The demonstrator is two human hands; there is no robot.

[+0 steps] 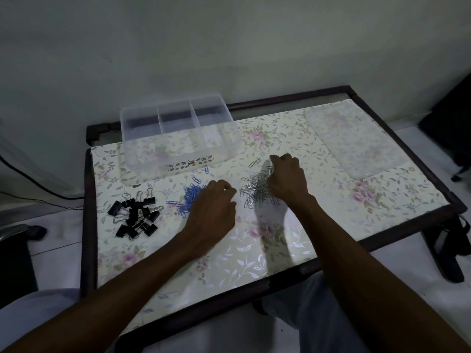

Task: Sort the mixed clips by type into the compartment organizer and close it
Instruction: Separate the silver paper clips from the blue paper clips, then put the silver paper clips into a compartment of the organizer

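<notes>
A clear plastic organizer (132,159) with three compartments stands open at the back left of the table, with nothing in it. Its clear lid (356,138) lies flat at the back right. Black binder clips (135,215) form a heap at the left. Blue paper clips (190,197) lie in a pile at the middle, silver paper clips (254,192) in a pile just to their right. My left hand (212,212) rests at the right edge of the blue pile, fingers curled. My right hand (288,178) is on the silver pile, its fingers curled into the clips.
A low table (254,263) with a floral cover and a dark frame carries everything. A few stray silver clips (255,162) and blue clips (206,169) lie near the organizer's front. A cable runs along the floor at the left. My knees are under the near edge.
</notes>
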